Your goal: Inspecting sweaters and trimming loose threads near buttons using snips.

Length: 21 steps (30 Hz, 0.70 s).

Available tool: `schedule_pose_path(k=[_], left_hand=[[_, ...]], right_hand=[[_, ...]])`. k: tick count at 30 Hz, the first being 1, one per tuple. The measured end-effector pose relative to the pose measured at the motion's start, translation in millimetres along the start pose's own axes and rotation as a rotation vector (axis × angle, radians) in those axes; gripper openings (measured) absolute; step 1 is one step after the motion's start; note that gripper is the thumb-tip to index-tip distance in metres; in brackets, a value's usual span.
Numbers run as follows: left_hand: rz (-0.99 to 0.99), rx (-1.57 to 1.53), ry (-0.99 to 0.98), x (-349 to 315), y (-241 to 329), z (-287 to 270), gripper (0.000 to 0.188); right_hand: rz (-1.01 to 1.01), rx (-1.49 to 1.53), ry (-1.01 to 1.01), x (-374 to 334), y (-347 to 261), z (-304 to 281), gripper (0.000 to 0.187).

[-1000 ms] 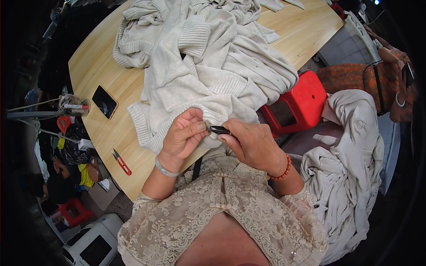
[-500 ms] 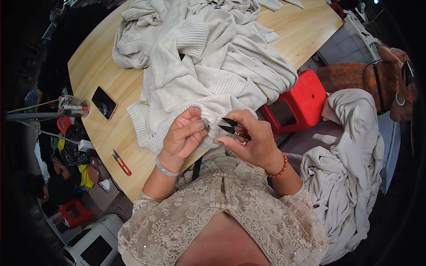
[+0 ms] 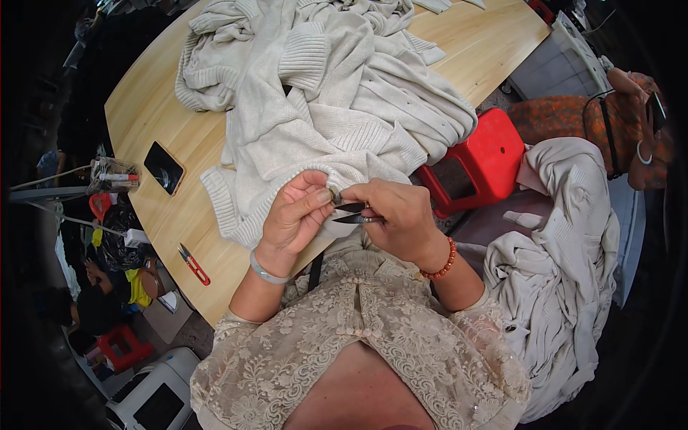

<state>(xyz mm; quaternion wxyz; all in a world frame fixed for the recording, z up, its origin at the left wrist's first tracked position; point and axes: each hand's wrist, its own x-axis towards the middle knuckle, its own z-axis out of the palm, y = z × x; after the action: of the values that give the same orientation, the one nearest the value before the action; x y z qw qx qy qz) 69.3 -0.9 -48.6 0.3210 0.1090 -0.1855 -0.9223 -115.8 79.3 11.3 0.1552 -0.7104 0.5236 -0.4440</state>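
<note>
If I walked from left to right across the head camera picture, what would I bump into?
Smartphone → red-handled thread snips → left hand → right hand → bright red plastic stool → heap of pale knitwear.

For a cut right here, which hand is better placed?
Probably the right hand: it holds the dark-bladed snips, blades parted and pointing toward the left hand. The left pinches a small dark piece by the cream sweater, so it seems better suited to steadying.
</note>
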Motion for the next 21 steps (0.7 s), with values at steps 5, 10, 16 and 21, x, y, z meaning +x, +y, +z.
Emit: schedule_pose_path(k=[5, 10, 16, 21], left_hand=[[0.015, 0.003, -0.004, 1, -2, -4, 0.023], [0.058, -0.118, 0.019, 2, 2, -5, 0.027], [0.054, -0.164, -0.024, 1, 4, -9, 0.031], [0.056, -0.187, -0.033, 0, 4, -14, 0.032]], right_hand=[[0.022, -0.039, -0.085, -3, -4, 1, 0.035], [0.122, 0.750, -0.759, -13, -27, -17, 0.028], [0.141, 0.258, -0.200, -12, -22, -13, 0.035], [0.141, 0.115, 0.003, 1, -20, -12, 0.060]])
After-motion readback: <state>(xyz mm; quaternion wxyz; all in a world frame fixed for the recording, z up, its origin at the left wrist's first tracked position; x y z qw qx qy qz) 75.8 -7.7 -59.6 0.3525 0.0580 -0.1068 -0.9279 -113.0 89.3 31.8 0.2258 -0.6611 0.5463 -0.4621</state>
